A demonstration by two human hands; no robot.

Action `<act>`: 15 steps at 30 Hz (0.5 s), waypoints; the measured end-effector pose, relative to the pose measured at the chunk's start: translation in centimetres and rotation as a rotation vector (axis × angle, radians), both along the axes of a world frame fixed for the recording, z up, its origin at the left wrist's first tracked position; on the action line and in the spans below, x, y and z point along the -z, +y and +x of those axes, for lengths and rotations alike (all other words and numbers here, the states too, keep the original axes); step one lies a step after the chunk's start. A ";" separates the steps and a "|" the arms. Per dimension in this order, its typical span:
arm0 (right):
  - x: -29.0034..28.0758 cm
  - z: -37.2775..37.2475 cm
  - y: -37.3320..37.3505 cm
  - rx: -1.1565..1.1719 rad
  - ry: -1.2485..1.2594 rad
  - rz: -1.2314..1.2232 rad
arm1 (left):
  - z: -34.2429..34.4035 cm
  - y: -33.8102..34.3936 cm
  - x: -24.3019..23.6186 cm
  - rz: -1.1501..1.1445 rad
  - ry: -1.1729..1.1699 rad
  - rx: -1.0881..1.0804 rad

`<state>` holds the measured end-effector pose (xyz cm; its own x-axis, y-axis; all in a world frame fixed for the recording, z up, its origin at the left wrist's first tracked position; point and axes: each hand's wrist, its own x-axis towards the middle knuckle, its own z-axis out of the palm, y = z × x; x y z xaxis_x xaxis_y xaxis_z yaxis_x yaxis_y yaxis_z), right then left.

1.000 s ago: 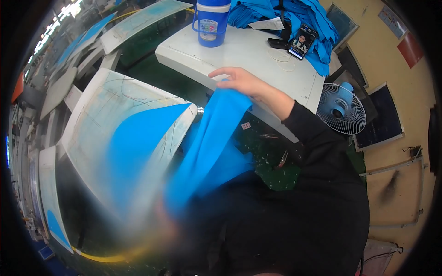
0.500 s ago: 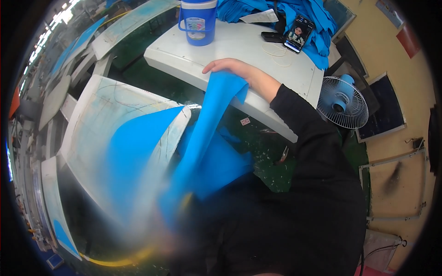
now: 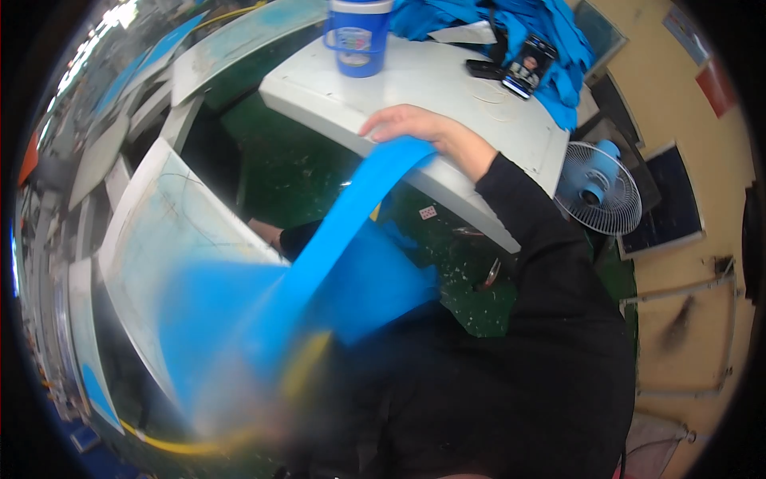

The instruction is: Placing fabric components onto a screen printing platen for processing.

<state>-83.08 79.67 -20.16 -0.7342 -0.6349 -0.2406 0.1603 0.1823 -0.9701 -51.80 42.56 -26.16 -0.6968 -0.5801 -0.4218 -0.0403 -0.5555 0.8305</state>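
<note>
Head view, looking down: a strip of blue cloth (image 3: 335, 219) hangs from the person's right hand (image 3: 407, 124), and its long axis slants from there down to the lower left, toward a pale board (image 3: 163, 199). The right hand is gripping the upper end, back of the hand up, with a finger or two reaching past the cloth. It is at the near edge of a white table (image 3: 423, 89); whether it touches that edge is hard to tell. The lower end dissolves into a blur, where a smudged patch of skin seems to be the left hand (image 3: 270, 417) — what those fingers are doing cannot be told. The two hands are well apart, the right one clearly at the cloth's upper end. More blue covers the lower part of the board, though the blur hides whether it is the same piece. Past the board's edge shows a bit of skin with dark fabric, a foot or a hand.

On the table stand a blue-and-white jug (image 3: 359, 48) and, farther right, a phone (image 3: 529, 68) leaning against a heap of blue fabric (image 3: 565, 76). Below is a dark green floor (image 3: 467, 302); a wire-caged fan (image 3: 592, 194) stands by a tan wall (image 3: 678, 100) to the right.
</note>
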 end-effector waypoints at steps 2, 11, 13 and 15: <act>-0.6 0.4 0.5 -0.039 0.068 0.073 | -0.1 -0.4 -0.1 -0.066 0.022 -0.013; -2.0 2.4 -2.3 0.209 0.036 -0.176 | 0.1 -2.9 -4.1 -0.458 0.304 0.172; -2.5 2.3 -4.0 0.191 0.074 -0.179 | 2.0 -6.2 -4.4 -0.608 0.048 0.236; -2.7 1.6 -5.5 0.188 0.119 -0.177 | 2.9 -8.2 -3.4 -0.289 0.259 0.190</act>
<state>-81.47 74.14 -17.49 -0.8595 -0.5094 -0.0431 0.0584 -0.0140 -0.9982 -48.91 34.38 -22.78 -0.8640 -0.5002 -0.0582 0.1108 -0.3016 0.9470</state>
